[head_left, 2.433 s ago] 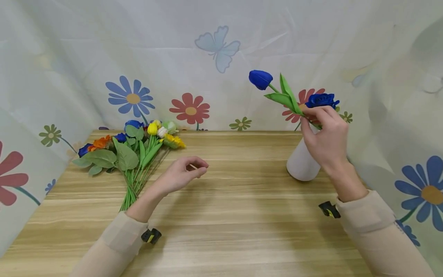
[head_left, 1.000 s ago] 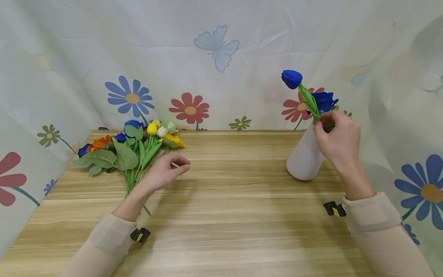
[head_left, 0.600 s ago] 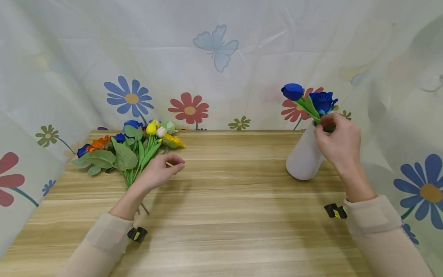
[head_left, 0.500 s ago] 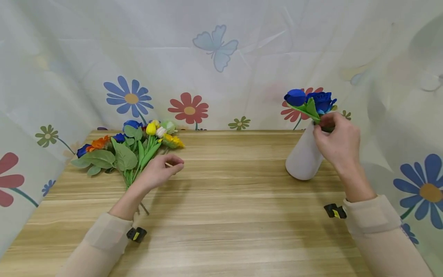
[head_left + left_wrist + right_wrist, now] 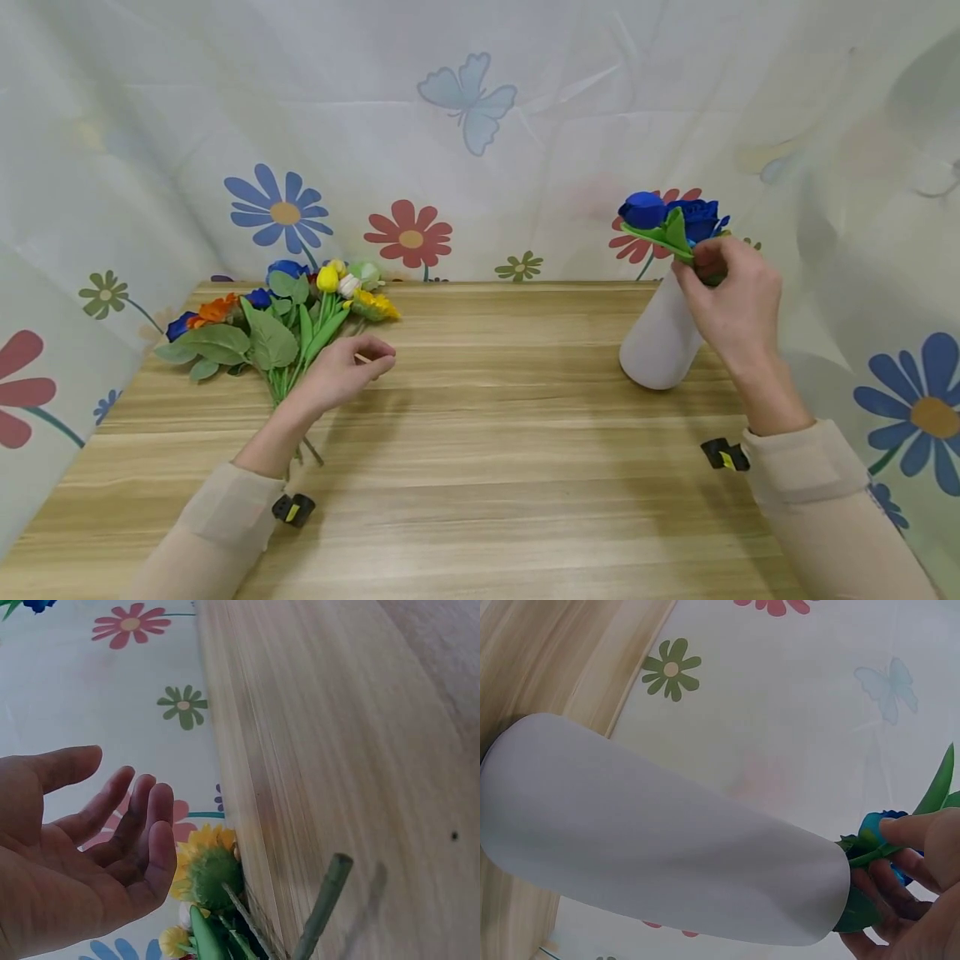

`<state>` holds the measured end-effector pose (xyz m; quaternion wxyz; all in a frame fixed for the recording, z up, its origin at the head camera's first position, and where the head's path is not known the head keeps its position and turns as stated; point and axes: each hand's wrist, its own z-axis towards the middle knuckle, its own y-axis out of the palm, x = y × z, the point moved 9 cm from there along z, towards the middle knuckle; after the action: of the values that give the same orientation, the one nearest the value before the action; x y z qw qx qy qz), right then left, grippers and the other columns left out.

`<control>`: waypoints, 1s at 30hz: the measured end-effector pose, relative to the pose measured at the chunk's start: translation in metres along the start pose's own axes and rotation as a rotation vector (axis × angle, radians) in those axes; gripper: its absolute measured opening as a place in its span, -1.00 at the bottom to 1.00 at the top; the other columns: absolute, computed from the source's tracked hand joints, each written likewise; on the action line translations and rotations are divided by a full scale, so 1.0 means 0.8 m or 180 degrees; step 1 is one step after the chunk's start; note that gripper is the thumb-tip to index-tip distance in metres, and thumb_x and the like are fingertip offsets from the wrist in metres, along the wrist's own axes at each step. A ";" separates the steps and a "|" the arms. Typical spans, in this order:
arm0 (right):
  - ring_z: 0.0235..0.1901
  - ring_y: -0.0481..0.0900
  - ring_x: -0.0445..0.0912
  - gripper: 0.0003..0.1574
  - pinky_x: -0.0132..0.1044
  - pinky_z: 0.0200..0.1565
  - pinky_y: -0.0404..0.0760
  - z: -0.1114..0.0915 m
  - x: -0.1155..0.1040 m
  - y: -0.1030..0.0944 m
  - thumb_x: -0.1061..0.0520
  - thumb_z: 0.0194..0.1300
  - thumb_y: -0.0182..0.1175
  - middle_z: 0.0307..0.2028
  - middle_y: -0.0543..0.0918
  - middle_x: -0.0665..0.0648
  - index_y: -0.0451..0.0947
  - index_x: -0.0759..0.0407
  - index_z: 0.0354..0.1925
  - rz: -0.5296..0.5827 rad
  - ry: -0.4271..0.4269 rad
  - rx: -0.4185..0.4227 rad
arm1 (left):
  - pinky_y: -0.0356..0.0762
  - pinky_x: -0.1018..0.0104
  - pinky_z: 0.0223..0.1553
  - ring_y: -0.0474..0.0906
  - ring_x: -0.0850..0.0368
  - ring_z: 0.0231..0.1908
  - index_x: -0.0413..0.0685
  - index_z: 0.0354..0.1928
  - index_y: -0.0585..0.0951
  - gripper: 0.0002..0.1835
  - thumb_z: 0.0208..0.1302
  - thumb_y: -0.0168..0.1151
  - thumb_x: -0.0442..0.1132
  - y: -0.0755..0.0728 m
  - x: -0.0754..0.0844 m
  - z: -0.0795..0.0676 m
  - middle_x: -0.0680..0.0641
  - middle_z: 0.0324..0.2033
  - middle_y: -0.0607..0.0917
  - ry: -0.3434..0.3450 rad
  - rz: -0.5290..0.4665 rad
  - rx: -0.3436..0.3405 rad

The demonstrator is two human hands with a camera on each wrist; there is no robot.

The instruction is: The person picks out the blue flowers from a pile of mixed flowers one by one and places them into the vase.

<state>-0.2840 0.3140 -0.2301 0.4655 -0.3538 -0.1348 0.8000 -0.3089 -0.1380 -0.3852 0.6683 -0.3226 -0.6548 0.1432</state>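
Over on the left, a bundle of flowers (image 5: 272, 340) lies on the counter (image 5: 480, 492), broad green leaves packed among blue, orange, yellow and white blooms, and right beside its stems is the left hand (image 5: 347, 367), fingers loosely bent, a gap between thumb and fingertips. Across to the right now: the white vase (image 5: 660, 346), smooth and tapering, stands on the counter, and at its mouth we have the blue tulip (image 5: 642, 210), a plump closed bloom with bright green leaves, just left of the ruffled blue rose (image 5: 697, 218). The right hand (image 5: 738, 308) pinches the tulip low, right by the mouth. The left wrist view gives us the green underside of a yellow flower (image 5: 214, 877), unseen from the head; the right wrist view gets past the fingers to the vase's rim, but lacks that full tulip bloom. Count them across: one bundle, its blooms too overlapped to number, two hands, one vase, one tulip, one rose.
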 end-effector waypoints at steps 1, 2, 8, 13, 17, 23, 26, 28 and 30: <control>-0.29 0.65 0.17 -0.74 -0.59 -0.27 0.29 0.000 0.000 0.000 0.19 0.36 0.36 -0.28 0.69 0.35 0.64 0.42 -0.15 -0.0006 0.0001 -0.0008 | 0.59 0.13 -0.13 0.60 -0.06 -0.09 -0.18 0.12 0.65 -0.69 0.54 0.19 -0.12 -0.001 0.000 0.000 -0.15 -0.01 0.67 -0.0001 -0.0007 -0.0001; -0.30 0.66 0.17 -0.74 -0.59 -0.28 0.29 0.000 0.001 0.000 0.19 0.36 0.35 -0.29 0.70 0.35 0.64 0.42 -0.16 -0.0009 0.0008 -0.0020 | 0.58 0.13 -0.13 0.60 -0.08 -0.08 -0.17 0.11 0.65 -0.69 0.54 0.19 -0.11 -0.002 0.000 -0.001 -0.16 -0.01 0.66 -0.0011 -0.0017 -0.0001; -0.28 0.68 0.20 -0.73 -0.59 -0.32 0.29 -0.001 0.012 0.003 0.18 0.37 0.33 -0.28 0.72 0.38 0.66 0.44 -0.15 -0.0088 0.0154 -0.0155 | 0.57 0.12 -0.14 0.59 -0.10 -0.07 -0.20 0.13 0.64 -0.67 0.54 0.19 -0.12 -0.012 0.000 -0.001 -0.20 0.03 0.65 -0.0069 -0.0014 0.0046; -0.24 0.69 0.25 -0.71 -0.56 -0.32 0.28 -0.002 0.018 0.006 0.18 0.36 0.33 -0.24 0.72 0.41 0.66 0.43 -0.12 -0.0162 0.0241 -0.0246 | 0.54 0.06 -0.12 0.58 -0.10 -0.07 -0.17 0.14 0.64 -0.63 0.54 0.17 -0.05 -0.027 -0.010 -0.004 -0.22 0.02 0.65 -0.0241 0.0284 0.0231; -0.22 0.69 0.23 -0.68 -0.56 -0.30 0.29 -0.002 0.019 0.005 0.16 0.34 0.34 -0.22 0.71 0.40 0.64 0.43 -0.09 -0.0138 0.0278 -0.0249 | 0.54 0.01 -0.13 0.61 -0.13 -0.09 -0.18 0.12 0.65 -0.62 0.54 0.15 -0.04 -0.040 -0.016 -0.006 -0.24 -0.02 0.69 -0.0289 0.0513 0.0399; -0.22 0.67 0.19 -0.60 -0.65 -0.26 0.28 -0.002 0.010 0.001 0.14 0.31 0.40 -0.22 0.69 0.37 0.56 0.44 -0.06 -0.0067 0.0220 -0.0162 | 0.56 -0.04 -0.10 0.62 -0.18 -0.07 -0.23 0.11 0.65 -0.62 0.54 0.14 -0.06 -0.052 -0.021 -0.008 -0.28 -0.02 0.70 -0.0271 0.0625 0.0530; -0.23 0.66 0.19 -0.60 -0.67 -0.25 0.27 -0.002 0.005 -0.001 0.15 0.31 0.41 -0.22 0.68 0.36 0.56 0.44 -0.07 -0.0060 0.0166 -0.0133 | 0.56 -0.03 -0.13 0.63 -0.17 -0.10 -0.22 0.10 0.64 -0.64 0.53 0.15 -0.07 -0.056 -0.026 -0.009 -0.27 -0.05 0.70 -0.0303 0.0638 0.0586; -0.23 0.67 0.20 -0.62 -0.66 -0.24 0.27 -0.002 0.002 -0.001 0.15 0.33 0.40 -0.22 0.68 0.36 0.57 0.44 -0.08 -0.0070 0.0119 -0.0126 | 0.56 -0.02 -0.16 0.63 -0.16 -0.14 -0.23 0.08 0.64 -0.64 0.52 0.16 -0.07 -0.059 -0.028 -0.009 -0.27 -0.08 0.70 -0.0316 0.0677 0.0650; -0.24 0.68 0.21 -0.65 -0.66 -0.24 0.26 -0.001 0.001 -0.001 0.17 0.33 0.39 -0.23 0.69 0.37 0.59 0.44 -0.09 -0.0083 0.0071 -0.0120 | 0.55 0.00 -0.20 0.63 -0.16 -0.19 -0.24 0.06 0.63 -0.64 0.52 0.17 -0.07 -0.063 -0.031 -0.009 -0.28 -0.11 0.71 -0.0332 0.0718 0.0704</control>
<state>-0.2827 0.3149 -0.2304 0.4706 -0.3696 -0.1493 0.7872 -0.3160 -0.1928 -0.3728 0.6445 -0.3107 -0.6284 0.3052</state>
